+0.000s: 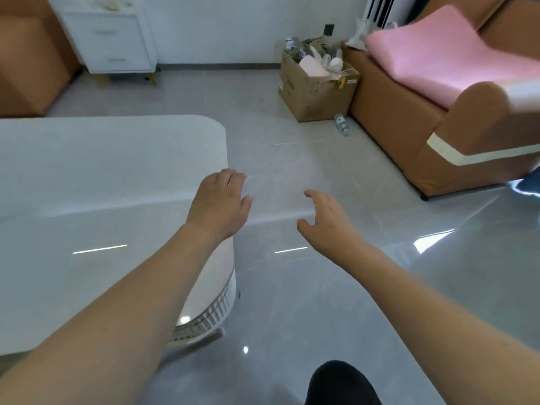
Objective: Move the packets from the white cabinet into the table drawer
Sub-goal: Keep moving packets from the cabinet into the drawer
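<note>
Hands, left [220,200] & right [327,222], spread, holding nothing; white cabinet [108,39] blurry (top cropped).

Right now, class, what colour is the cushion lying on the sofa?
Pink. The cushion lies on the brown sofa; the head view shows it.

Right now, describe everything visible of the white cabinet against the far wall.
The white cabinet stands upright at the far left against the wall, on short gold-coloured legs. It looks like painted wood. Two drawers show on its front, each with a pale bar handle, both shut. Pale, blurred items lie on top. A brown seat stands beside its left side. Neither hand touches it.
</note>
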The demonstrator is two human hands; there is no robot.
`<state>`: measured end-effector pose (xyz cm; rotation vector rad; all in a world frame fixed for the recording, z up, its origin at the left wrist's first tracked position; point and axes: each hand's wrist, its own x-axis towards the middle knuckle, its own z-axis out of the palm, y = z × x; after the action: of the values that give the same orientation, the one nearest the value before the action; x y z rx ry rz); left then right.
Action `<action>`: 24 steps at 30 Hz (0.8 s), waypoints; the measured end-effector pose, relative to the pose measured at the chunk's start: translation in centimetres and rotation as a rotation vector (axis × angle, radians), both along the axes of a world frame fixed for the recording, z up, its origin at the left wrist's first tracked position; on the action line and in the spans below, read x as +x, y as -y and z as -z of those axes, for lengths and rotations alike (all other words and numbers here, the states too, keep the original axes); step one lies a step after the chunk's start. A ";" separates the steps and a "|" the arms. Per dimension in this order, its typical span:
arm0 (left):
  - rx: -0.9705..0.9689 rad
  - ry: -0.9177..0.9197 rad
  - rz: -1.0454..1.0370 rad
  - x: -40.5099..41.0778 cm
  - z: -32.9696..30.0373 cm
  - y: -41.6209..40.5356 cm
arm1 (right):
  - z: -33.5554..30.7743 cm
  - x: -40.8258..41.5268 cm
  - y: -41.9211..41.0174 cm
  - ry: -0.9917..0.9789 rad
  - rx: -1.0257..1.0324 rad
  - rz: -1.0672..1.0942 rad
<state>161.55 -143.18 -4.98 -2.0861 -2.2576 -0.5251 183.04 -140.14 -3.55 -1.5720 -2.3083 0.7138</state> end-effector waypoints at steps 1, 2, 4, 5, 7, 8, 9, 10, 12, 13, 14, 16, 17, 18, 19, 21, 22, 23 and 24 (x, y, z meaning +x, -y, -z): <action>0.002 -0.002 0.002 0.5 -2.5 -1.0 | -2.6 0.4 -0.8 -0.004 -0.007 0.004; 0.004 -0.004 0.005 0.9 -5.2 -1.9 | -5.3 0.9 -1.5 -0.010 -0.013 0.009; 0.003 -0.015 0.008 1.7 -10.9 -3.8 | -11.1 2.0 -3.1 -0.023 -0.021 0.014; 0.000 -0.019 0.009 2.1 -13.8 -4.7 | -14.0 2.5 -3.9 -0.027 -0.023 0.012; 0.003 -0.029 0.012 3.1 -20.0 -6.6 | -20.3 3.8 -5.5 -0.027 -0.025 0.015; 0.005 -0.033 0.008 3.6 -23.2 -7.5 | -23.5 4.4 -6.4 -0.022 -0.025 0.017; 0.008 -0.032 0.001 4.2 -26.4 -8.4 | -26.6 5.0 -7.3 -0.015 -0.023 0.017; 0.013 -0.026 -0.008 4.7 -29.5 -9.2 | -29.6 5.6 -8.2 -0.008 -0.021 0.013; 0.025 -0.007 -0.030 5.7 -35.2 -10.6 | -35.0 6.6 -9.8 -0.003 -0.020 0.004; 0.030 0.001 -0.038 6.2 -37.7 -11.2 | -37.3 7.0 -10.6 -0.002 -0.021 0.000; 0.030 0.005 -0.044 6.6 -39.9 -11.7 | -39.4 7.3 -11.4 -0.002 -0.024 -0.004; 0.030 0.008 -0.049 7.2 -43.5 -12.7 | -42.8 7.6 -13.1 -0.005 -0.022 -0.019; 0.035 0.007 -0.050 7.2 -44.9 -13.2 | -44.2 7.5 -14.0 -0.013 -0.015 -0.031; 0.039 0.004 -0.053 7.1 -46.0 -13.8 | -45.3 7.3 -14.9 -0.023 -0.008 -0.041; 0.042 -0.002 -0.059 6.8 -46.9 -14.4 | -46.2 7.0 -15.9 -0.032 -0.003 -0.049; 0.046 -0.005 -0.086 6.0 -48.1 -15.8 | -47.2 6.4 -18.1 -0.039 0.001 -0.069; 0.047 -0.004 -0.101 5.5 -48.4 -16.6 | -47.4 5.9 -19.2 -0.037 0.000 -0.082; 0.047 -0.005 -0.115 5.0 -48.6 -17.6 | -47.5 5.4 -20.4 -0.036 -0.005 -0.095; 0.047 -0.003 -0.131 4.3 -48.7 -18.6 | -47.6 4.7 -21.7 -0.035 -0.010 -0.108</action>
<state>165.90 -124.55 43.68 -1.9003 -2.3355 -0.5611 187.75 -118.40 44.08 -1.4359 -2.3822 0.7727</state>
